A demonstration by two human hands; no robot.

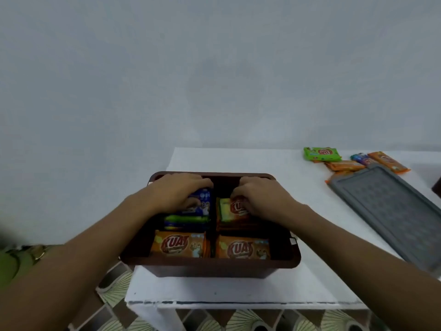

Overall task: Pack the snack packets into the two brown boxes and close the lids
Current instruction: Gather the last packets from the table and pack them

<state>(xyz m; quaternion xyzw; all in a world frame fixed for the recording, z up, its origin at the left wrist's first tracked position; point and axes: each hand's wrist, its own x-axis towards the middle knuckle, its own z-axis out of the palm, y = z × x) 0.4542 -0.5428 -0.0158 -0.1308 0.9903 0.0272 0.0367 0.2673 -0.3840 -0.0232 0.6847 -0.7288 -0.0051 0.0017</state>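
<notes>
Inside the brown box, at its far end, the left hand curls its fingers round a blue packet. Beside it the right hand pinches an orange packet lying on a stack (knuckles hide part of the grip). Two Kuat packets lie flat at the box's near end. Right of the box a grey lid rests on the white table. Beyond the lid lie loose snacks, a green packet among them.

Left hand hides far half of blue packet; right hand hides right part of orange-red packet. Grey lid, table's right side, cut by frame. Pinned packet under lid's far corner: orange edge only. Dark object at right frame edge, unidentifiable.
</notes>
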